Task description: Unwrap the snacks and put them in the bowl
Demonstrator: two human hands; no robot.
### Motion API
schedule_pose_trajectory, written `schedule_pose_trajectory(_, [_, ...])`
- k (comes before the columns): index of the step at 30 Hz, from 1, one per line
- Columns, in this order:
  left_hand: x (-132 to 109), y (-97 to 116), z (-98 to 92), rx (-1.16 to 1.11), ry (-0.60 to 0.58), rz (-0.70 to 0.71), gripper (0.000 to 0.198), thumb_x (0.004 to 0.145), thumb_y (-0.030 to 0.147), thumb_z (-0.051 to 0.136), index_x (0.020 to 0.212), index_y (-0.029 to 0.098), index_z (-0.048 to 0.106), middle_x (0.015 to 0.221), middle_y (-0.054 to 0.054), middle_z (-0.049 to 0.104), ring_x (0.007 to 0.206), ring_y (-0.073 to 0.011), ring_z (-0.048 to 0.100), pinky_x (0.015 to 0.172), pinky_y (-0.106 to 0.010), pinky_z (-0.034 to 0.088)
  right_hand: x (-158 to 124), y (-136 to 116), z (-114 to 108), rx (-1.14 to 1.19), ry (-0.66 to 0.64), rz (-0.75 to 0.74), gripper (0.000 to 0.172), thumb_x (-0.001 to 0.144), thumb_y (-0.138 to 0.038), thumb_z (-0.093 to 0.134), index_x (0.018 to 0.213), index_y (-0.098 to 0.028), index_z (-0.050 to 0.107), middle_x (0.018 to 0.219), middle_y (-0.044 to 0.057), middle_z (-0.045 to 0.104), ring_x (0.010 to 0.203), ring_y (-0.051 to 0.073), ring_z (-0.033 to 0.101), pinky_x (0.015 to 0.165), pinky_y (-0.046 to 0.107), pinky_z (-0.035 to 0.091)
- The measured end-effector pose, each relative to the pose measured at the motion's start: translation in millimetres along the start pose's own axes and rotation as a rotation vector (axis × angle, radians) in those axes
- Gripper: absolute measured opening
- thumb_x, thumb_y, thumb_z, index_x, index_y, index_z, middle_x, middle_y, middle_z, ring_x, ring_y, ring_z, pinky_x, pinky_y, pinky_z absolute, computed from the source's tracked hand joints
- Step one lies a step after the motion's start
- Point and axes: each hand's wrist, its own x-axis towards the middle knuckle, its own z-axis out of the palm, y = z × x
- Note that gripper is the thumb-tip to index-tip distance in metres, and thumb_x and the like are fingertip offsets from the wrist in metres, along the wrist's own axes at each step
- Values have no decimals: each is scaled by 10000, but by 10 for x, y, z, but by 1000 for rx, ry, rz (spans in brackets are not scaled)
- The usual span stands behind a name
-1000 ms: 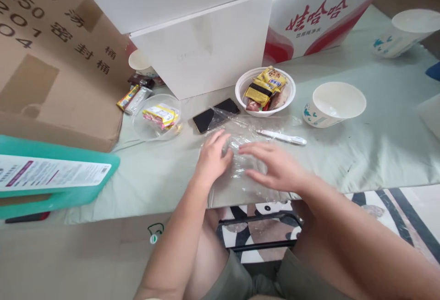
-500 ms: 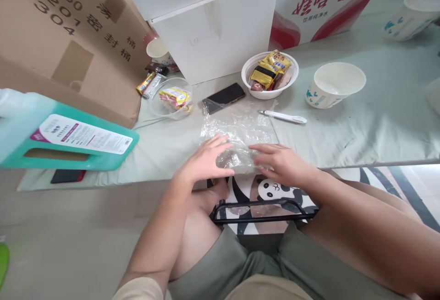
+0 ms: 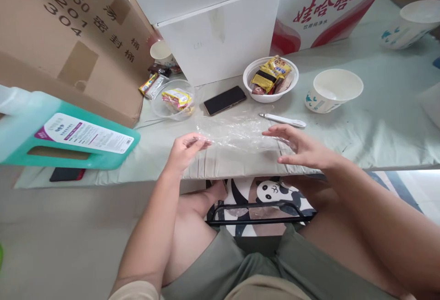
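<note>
A crumpled sheet of clear plastic film (image 3: 237,130), perhaps a bag, lies near the table's front edge between my hands. My left hand (image 3: 188,151) pinches its left end, thumb against fingers. At the other end, my right hand (image 3: 299,146) is open, thumb and fingers apart, with the fingertips at the film's right side. Just behind the film are a black phone (image 3: 225,100) and a white pen-shaped cutter (image 3: 283,120); I cannot make out its exact kind.
A white bowl of wrapped snacks (image 3: 247,80), a clear tub (image 3: 158,107) and a paper cup (image 3: 333,91) stand farther back. On the left a jug of green liquid (image 3: 20,139) stands before a cardboard box (image 3: 103,94). White cartons (image 3: 220,39) line the back.
My hands have moved apart, the left one closing on the film's left end. The film is now stretched wider and flatter, away from the table edge.
</note>
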Motion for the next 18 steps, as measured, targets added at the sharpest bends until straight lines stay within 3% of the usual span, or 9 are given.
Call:
schedule_pose_trajectory(4, [63, 39, -13, -239, 61, -83, 242, 667, 389, 742, 725, 193, 611, 729, -43, 744, 766, -206, 748, 812, -380, 610, 131, -44, 122, 28, -28, 13, 757, 712, -478, 868, 1348, -246, 529, 1412, 157, 617, 1337, 320, 583, 1119, 577, 467])
schedule_pose_trajectory(7, [99, 34, 1, -256, 165, -70, 208, 687, 361, 707, 746, 192, 601, 709, -23, 719, 738, -177, 733, 759, -326, 600, 293, -101, 285, 73, 160, 81, 472, 830, -584, 725, 1108, -207, 665, 1166, 126, 732, 1082, 259, 713, 965, 469, 574])
schedule_pose_trajectory(9, [125, 14, 22, -188, 221, -79, 198, 723, 359, 690, 781, 188, 610, 752, -25, 722, 741, -156, 723, 681, -261, 571, 387, -129, 366, 84, 287, 146, 464, 874, -655, 626, 913, -197, 690, 945, 93, 756, 870, 205, 731, 823, 380, 599])
schedule_pose_trajectory(14, [198, -51, 38, -42, 258, -146, 182, 777, 349, 656, 790, 175, 605, 663, 9, 639, 494, -75, 568, 422, -164, 347, 499, -106, 384, 70, 497, 285, 498, 838, -705, 617, 812, -209, 641, 650, 21, 656, 516, 126, 592, 464, 243, 438])
schedule_pose_trajectory(18, [248, -93, -8, -9, 279, -200, 140, 770, 290, 623, 729, 156, 613, 598, 22, 590, 408, -50, 473, 377, -170, 267, 533, -19, 335, -116, 493, 403, 366, 901, -555, 558, 808, -209, 632, 567, -17, 592, 404, 103, 445, 427, 252, 330])
